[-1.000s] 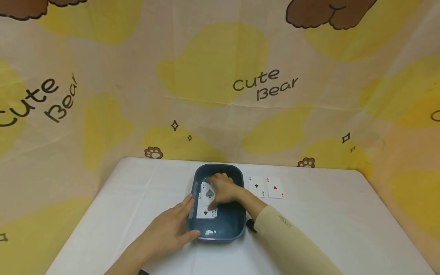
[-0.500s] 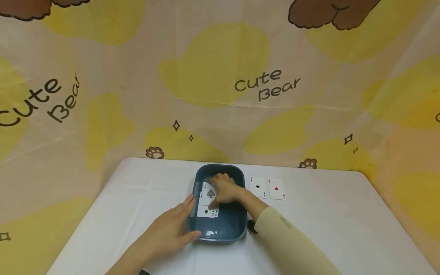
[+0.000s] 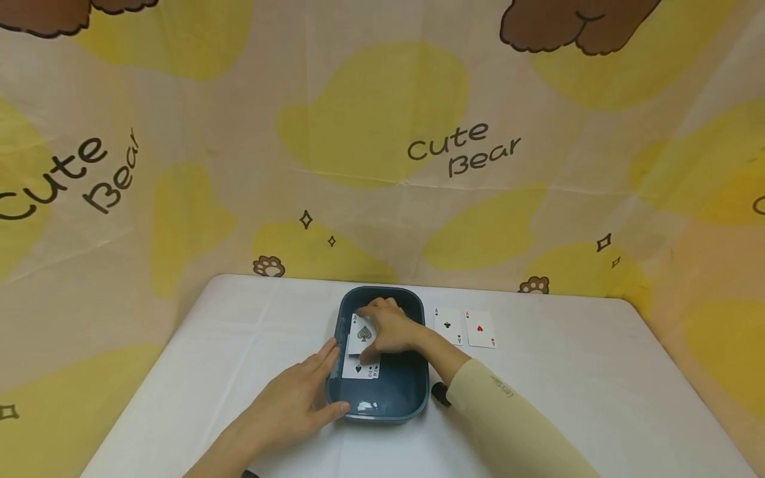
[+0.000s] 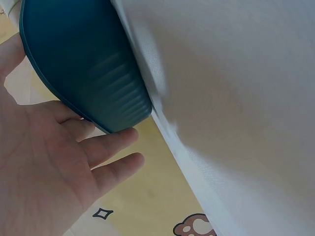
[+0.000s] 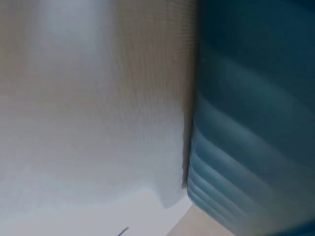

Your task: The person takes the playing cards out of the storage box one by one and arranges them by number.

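right grip [image 3: 391, 328] pinches the ace of spades [image 3: 364, 334], newly raised from the cards [image 3: 352, 370] beneath; wide left grip [image 3: 295, 393] touches tray [image 3: 397, 395].

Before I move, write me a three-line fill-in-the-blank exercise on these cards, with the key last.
The right hand pinches a black ace whose suit is ____.
The red ace on the white table has ____ as its suit.
In the head view, that red ace lies to the ____ of the blue tray.
Missing words: spades; hearts; right.
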`<state>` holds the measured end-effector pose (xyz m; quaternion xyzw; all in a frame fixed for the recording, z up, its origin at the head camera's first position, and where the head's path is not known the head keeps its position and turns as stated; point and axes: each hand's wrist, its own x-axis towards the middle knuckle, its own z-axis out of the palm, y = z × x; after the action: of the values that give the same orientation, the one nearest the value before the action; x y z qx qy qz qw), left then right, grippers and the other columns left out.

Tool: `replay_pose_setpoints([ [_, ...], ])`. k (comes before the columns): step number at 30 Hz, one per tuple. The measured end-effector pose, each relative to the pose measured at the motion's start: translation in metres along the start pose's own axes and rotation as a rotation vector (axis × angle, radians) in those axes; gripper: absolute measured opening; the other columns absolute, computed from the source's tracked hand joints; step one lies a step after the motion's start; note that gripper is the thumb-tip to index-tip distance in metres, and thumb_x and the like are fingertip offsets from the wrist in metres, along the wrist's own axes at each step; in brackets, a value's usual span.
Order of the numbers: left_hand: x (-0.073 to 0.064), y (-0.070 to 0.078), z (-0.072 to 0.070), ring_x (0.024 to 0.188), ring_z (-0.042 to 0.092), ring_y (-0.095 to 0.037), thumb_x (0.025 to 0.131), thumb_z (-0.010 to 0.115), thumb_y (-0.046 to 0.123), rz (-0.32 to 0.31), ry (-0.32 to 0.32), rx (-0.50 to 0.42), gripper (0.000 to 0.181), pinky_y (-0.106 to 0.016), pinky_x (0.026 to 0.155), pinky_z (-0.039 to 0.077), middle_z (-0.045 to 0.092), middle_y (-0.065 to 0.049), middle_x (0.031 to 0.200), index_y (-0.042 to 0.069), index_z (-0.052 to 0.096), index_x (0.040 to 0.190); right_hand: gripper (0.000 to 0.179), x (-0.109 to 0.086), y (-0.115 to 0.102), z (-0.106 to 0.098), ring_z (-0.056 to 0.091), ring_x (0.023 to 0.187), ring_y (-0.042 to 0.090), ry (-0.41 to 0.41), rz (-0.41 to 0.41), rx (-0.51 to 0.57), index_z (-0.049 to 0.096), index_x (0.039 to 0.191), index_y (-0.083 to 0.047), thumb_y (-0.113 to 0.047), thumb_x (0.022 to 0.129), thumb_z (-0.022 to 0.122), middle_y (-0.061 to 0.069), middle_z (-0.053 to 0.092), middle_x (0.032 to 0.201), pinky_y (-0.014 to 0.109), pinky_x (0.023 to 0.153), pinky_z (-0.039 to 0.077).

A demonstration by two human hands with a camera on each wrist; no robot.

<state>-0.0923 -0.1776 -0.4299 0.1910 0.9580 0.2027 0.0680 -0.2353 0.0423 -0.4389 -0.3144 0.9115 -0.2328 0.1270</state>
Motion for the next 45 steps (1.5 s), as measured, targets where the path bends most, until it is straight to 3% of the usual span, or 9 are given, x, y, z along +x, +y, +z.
replay_pose_setpoints([
  [13, 0.001, 0.001, -0.001, 0.148, 0.044, -0.036, 0.094, 0.066, 0.066, -0.022, -0.022, -0.001, 0.096, -0.059, 0.113, 0.043, 0.027, -0.005, 0.172, 0.006, 0.036, 0.163, 0.094, -0.01, -0.001, -0.015, 0.045, 0.114, 0.024, -0.015, -0.021, 0.035, 0.058, 0.149, -0.008, -0.037, 0.07, 0.098, 0.013, 0.055, 0.14, 0.039, 0.092, 0.045],
  [28, 0.001, -0.002, 0.002, 0.146, 0.046, -0.037, 0.093, 0.067, 0.066, -0.006, -0.001, 0.012, 0.097, -0.06, 0.112, 0.044, 0.029, -0.007, 0.171, 0.006, 0.037, 0.163, 0.09, -0.032, 0.004, -0.04, 0.045, 0.125, 0.03, 0.027, -0.033, 0.116, 0.058, 0.148, -0.004, -0.029, 0.071, 0.097, 0.014, 0.057, 0.141, 0.043, 0.096, 0.047],
  [40, 0.002, 0.001, 0.002, 0.147, 0.045, -0.035, 0.092, 0.068, 0.066, -0.035, -0.009, 0.018, 0.098, -0.058, 0.113, 0.043, 0.028, -0.006, 0.172, 0.006, 0.036, 0.163, 0.088, -0.046, 0.012, -0.051, 0.045, 0.122, 0.029, 0.048, -0.043, 0.086, 0.059, 0.146, -0.003, -0.027, 0.069, 0.095, 0.014, 0.058, 0.138, 0.038, 0.092, 0.047],
  [45, 0.003, 0.003, 0.001, 0.148, 0.044, -0.034, 0.092, 0.068, 0.067, -0.049, -0.018, 0.02, 0.098, -0.058, 0.114, 0.043, 0.027, -0.005, 0.172, 0.008, 0.036, 0.163, 0.088, -0.057, 0.016, -0.057, 0.042, 0.13, 0.031, 0.049, -0.022, 0.11, 0.056, 0.148, -0.005, -0.025, 0.072, 0.095, 0.014, 0.054, 0.143, 0.043, 0.098, 0.048],
])
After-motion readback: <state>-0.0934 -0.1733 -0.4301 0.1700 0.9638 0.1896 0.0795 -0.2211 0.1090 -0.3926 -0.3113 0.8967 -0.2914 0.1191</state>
